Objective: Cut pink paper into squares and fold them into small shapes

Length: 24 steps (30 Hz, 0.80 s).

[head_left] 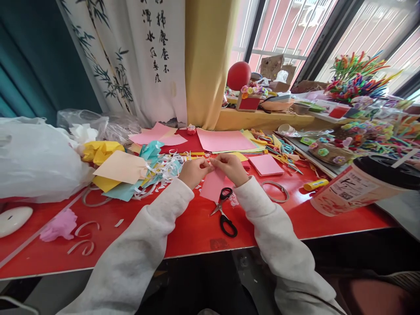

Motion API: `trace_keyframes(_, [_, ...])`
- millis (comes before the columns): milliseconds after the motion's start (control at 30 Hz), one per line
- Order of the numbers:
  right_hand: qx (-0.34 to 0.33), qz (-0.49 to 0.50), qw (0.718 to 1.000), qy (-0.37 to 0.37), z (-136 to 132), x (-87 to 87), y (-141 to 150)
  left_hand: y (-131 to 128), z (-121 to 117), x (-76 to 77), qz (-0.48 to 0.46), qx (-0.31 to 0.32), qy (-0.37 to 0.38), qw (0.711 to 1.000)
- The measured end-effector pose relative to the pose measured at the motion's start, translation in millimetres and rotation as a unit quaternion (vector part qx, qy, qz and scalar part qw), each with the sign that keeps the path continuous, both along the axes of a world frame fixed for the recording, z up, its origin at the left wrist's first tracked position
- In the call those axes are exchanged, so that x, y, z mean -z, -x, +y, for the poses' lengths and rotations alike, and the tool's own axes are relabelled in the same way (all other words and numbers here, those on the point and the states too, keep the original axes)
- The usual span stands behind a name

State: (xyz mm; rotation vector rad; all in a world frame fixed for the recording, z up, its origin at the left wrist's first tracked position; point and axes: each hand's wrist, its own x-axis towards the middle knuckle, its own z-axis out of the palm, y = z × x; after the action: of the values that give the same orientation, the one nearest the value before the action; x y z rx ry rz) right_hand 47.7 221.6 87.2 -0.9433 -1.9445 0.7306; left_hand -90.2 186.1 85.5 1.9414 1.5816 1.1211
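Observation:
My left hand (194, 171) and my right hand (231, 168) meet over the red table (183, 232), both pinching the top edge of a small pink paper sheet (212, 185) that hangs down toward me. Fingers of both hands are closed on that edge. Black-handled scissors (225, 212) lie on the table just below the paper, near my right wrist. A square pink paper pad (265, 165) lies to the right of my right hand.
Loose coloured sheets and paper shreds (131, 170) pile up at left beside a clear plastic bag (36, 157). A large paper cup (357, 186) lies at right. A yellow glue stick (315, 185), tape ring (275, 191) and craft clutter fill the right side.

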Motion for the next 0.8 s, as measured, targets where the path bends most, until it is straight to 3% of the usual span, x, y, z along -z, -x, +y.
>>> trace_keyframes(133, [0.071,-0.051,0.996,-0.027,2,9.3,4,-2,-2,1.9,0.017,-0.02,0.011,1.0])
trace_keyframes(267, [0.166,0.016,0.986,-0.028,22,13.8,-11,-6,-7,8.9,-0.016,0.001,0.027,1.0])
trace_keyframes(333, [0.217,0.052,0.974,-0.027,36,12.6,-28,-10,-15,10.0,-0.045,0.075,0.058,0.995])
trace_keyframes(400, [0.255,0.082,0.963,-0.028,46,9.6,-47,-15,-24,7.8,-0.076,0.2,0.108,0.971])
trace_keyframes(467, [0.254,0.098,0.962,-0.019,49,6.4,-58,-18,-28,3.4,-0.096,0.267,0.117,0.952])
trace_keyframes(500, [0.236,0.1,0.967,-0.01,48,5.3,-59,-19,-28,1.1,-0.102,0.256,0.093,0.957])
trace_keyframes(633, [0.098,0.07,0.992,0.027,28,6.7,-29,-11,-15,-1.3,-0.086,0.06,-0.04,0.994])
trace_keyframes(800, [0.028,0.059,0.998,0.02,9,15.5,11,1,-3,6.7,-0.01,-0.034,-0.001,0.999])
